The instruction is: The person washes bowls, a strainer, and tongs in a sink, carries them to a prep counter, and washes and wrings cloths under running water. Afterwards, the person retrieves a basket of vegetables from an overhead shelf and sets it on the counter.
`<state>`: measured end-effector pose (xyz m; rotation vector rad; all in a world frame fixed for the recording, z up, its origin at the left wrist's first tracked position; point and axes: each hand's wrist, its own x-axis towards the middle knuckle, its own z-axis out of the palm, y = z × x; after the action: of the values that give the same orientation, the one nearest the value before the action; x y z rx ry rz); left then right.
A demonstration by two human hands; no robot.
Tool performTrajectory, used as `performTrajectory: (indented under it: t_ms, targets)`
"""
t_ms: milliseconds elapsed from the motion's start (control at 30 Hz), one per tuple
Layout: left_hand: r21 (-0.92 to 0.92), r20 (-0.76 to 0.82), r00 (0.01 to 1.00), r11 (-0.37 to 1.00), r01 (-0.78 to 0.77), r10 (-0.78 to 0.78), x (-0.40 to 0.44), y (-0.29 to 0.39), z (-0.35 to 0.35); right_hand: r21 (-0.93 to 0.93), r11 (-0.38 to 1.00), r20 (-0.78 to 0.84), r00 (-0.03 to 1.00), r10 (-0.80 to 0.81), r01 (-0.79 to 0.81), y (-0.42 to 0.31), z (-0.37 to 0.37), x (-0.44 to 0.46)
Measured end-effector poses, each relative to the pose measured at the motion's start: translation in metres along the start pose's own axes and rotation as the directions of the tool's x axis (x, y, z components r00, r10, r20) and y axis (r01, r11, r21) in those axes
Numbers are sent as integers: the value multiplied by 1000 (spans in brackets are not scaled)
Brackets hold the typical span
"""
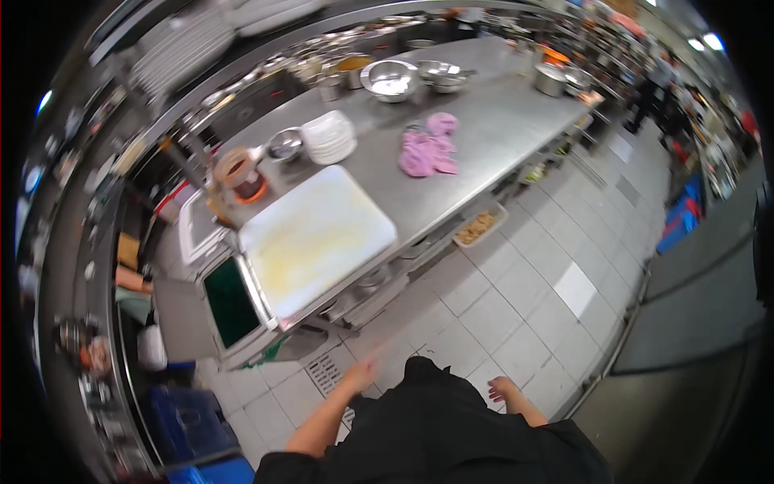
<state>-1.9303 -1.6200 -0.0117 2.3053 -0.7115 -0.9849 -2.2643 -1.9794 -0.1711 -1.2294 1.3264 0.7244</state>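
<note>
My left hand point(360, 377) hangs low over the tiled floor beside a floor drain point(325, 373); motion blur smears its fingers. On the other side of my dark clothing, my right hand point(501, 389) hangs with loosely bent fingers and nothing visible in it. Neither hand touches the steel counter point(476, 121). Nearest to my left hand is a white cutting board point(318, 234) with yellowish stains, lying at the counter's near end. Farther along the counter lies a crumpled pink cloth point(427, 149).
White stacked dishes point(329, 137), steel bowls point(389, 81) and an orange-based container point(240, 175) stand on the counter. An open bin point(231, 301) adjoins its end. A food tub point(480, 226) sits below the edge. Grey cabinets point(693, 298) line the right; another person point(655, 89) is farther off.
</note>
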Motion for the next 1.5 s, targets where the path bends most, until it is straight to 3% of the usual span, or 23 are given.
performTrajectory:
  t_ms: [33, 67, 100, 133, 200, 267, 333, 433, 600, 667, 833, 900, 967, 1067, 1133, 1200, 1233, 1267, 1300, 1333, 1400, 1467, 1500]
  targets:
    - [291, 105, 967, 937, 193, -232, -38, -82, 47, -63, 997, 44, 998, -48, 51, -25, 13, 2]
    - [191, 77, 928, 919, 346, -365, -110, -100, 61, -123, 987, 92, 992, -91, 102, -47, 23, 2]
    - [308, 148, 834, 826, 472, -531, -174, -194, 113, -175, 978, 116, 988, -99, 118, -72, 28, 5]
    - [283, 107, 818, 806, 519, -565, -249, -239, 147, -243, 953, 140, 979, -150, 181, -96, 37, 10]
    - [224, 25, 779, 763, 606, -626, -372, -248, 156, -352, 898, 185, 960, -210, 264, -138, 54, 9]
    - [-262, 96, 367, 332, 906, -925, -446, -257, 175, -341, 881, 139, 945, -297, 328, -187, 70, -3]
    - [-569, 164, 230, 98, 817, -959, -471, -252, 194, -380, 840, 142, 922, -362, 388, -223, 97, -21]
    - [-772, 194, 279, 29, 635, -941, -469, -260, 228, -391, 807, 140, 895, -424, 443, -259, 163, -51]
    - [-850, 14, 627, 321, 418, -779, -459, -302, 237, -357, 781, 225, 858, -461, 513, -241, 301, -59]
    - [-869, -60, 707, 385, 310, -705, -470, -326, 227, -573, 607, 308, 831, -464, 551, -226, 360, -78]
    - [-982, -17, 696, 144, 125, -718, -506, -412, 195, -613, 555, 421, 826, -373, 563, -198, 482, -103]
    - [-893, 95, 459, 128, 431, -883, -519, -446, 151, -610, 510, 454, 795, -401, 606, -200, 524, -118]
    - [-976, -2, 381, 85, 201, -925, -526, -476, 106, -604, 464, 485, 761, -430, 648, -216, 568, -155]
    - [-983, -74, 342, 126, 131, -937, -529, -496, 13, -591, 377, 595, 701, -394, 713, -255, 640, -251]
    - [-977, -118, 370, 175, 124, -922, -525, -526, -26, -613, 65, 682, 568, -460, 788, -287, 691, -312]
    - [-968, -159, 398, 222, 117, -903, -522, -551, -59, -198, 127, 880, 233, -413, 972, -315, 734, -340]
    - [-927, -170, 429, 292, 236, -887, -522, -562, -71, -193, 129, 880, 230, -415, 973, -334, 755, -367]
    - [-866, -173, 460, 357, 350, -871, -525, -576, -75, -72, 196, 917, 142, -372, 978, -352, 775, -400]
    - [-817, -220, 423, 403, 412, -879, -529, -594, -70, 42, 268, 942, 51, -332, 963, -371, 793, -426]
    - [-763, -268, 387, 440, 473, -882, -534, -610, -60, 41, 274, 943, 53, -329, 961, -390, 809, -442]
    - [-846, -142, 359, 301, 440, -923, -549, -627, -54, 83, 249, 972, -23, -232, 965, -433, 849, -465]
    - [-978, 193, 314, -158, 133, -930, -562, -638, -44, 150, 239, 965, -89, -248, 960, -468, 889, -479]
    - [-960, 276, 296, -250, 125, -914, -566, -638, -49, 123, 131, 964, -87, -249, 984, -485, 909, -489]
